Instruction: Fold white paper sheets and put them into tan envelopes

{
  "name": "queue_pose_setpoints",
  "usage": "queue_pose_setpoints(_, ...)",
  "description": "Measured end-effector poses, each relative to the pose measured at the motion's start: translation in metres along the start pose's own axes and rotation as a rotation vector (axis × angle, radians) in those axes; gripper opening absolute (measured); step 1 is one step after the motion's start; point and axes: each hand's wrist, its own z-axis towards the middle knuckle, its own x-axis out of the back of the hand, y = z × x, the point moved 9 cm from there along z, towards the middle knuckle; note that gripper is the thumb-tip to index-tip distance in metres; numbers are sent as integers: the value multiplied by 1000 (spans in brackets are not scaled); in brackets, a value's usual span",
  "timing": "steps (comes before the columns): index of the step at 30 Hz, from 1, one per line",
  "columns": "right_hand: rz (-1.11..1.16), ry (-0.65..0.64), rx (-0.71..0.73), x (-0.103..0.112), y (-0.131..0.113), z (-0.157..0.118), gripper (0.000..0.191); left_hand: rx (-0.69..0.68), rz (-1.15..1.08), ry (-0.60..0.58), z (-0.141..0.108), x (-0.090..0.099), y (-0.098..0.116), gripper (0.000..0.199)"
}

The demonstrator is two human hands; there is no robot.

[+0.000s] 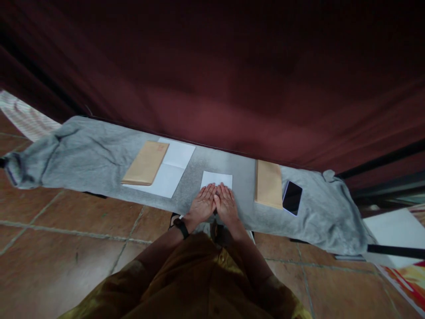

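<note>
A small white sheet of paper (217, 177) lies on the grey cloth in front of me. My left hand (202, 204) rests flat on its near left part, fingers stretched out, with a dark band on the wrist. My right hand (226, 204) lies flat beside it on the near right part, its fingers extended too. The two hands touch at the thumbs, and they cover the paper's near edge. Neither hand grips anything.
Brown envelopes (146, 164) lie over larger white sheets (174, 166) on the left. Further brown envelopes (268, 184) and a phone (292, 198) are on the right. Grey cloth (89, 155) covers the narrow surface, and a dark red curtain (212, 110) hangs behind it.
</note>
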Motion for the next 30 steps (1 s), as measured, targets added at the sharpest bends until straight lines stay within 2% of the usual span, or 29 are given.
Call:
queue_pose_setpoints(8,-36,12,26,-1,-1,-2,51,-29,12,8,1,1,1,58)
queue_pose_setpoints(17,-45,36,-47,-1,9,-6,55,-10,-1,36,2,1,2,64)
queue_pose_setpoints(24,-65,47,-62,4,16,-11,56,1,-17,39,0,-1,-1,59)
queue_pose_setpoints(30,-97,34,-88,4,20,-12,56,72,-30,67,2,0,-7,59)
